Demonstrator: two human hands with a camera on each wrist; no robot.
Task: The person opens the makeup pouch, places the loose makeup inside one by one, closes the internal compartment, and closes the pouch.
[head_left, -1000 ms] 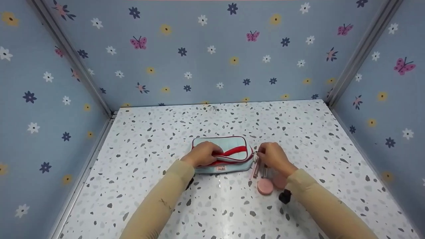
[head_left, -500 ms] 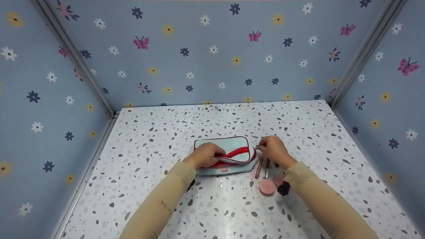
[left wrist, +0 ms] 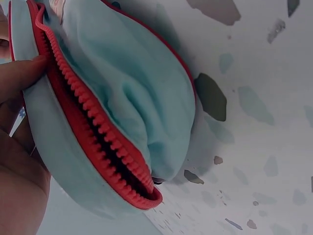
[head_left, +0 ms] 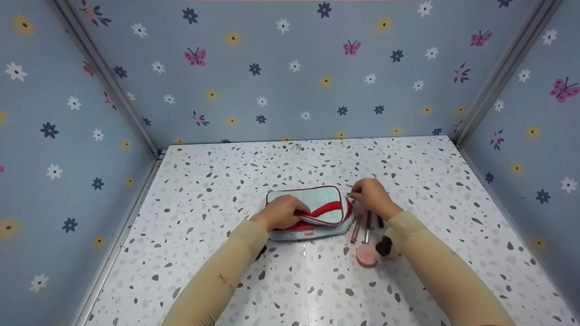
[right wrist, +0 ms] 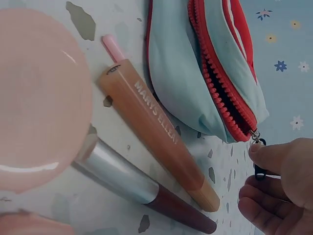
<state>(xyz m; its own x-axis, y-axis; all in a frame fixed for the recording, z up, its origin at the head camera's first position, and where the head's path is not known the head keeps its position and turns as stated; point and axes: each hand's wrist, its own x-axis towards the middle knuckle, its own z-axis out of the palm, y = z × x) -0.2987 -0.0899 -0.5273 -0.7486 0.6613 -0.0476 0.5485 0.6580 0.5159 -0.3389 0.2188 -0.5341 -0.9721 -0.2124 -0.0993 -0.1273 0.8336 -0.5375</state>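
Note:
A light blue zip pouch with red piping and a red strap lies at mid-table. Its red zipper is partly unzipped, with a dark gap between the teeth. My left hand grips the front edge of the pouch's top, thumb against the zipper tape in the left wrist view. At the pouch's right end, my right hand pinches the black zipper pull between thumb and fingers. The slider sits at the end of the zipper. What the pouch contains is hidden.
Right of the pouch lie a brown-orange tube with lettering, a silver and dark red tube, a thin pink stick and a round pink case. Another pink round thing is partly hidden by the right wrist. Patterned walls surround the speckled table.
My right hand has moved away from me along the pouch's right end, with the zipper pull still pinched. My left hand keeps its grip on the pouch.

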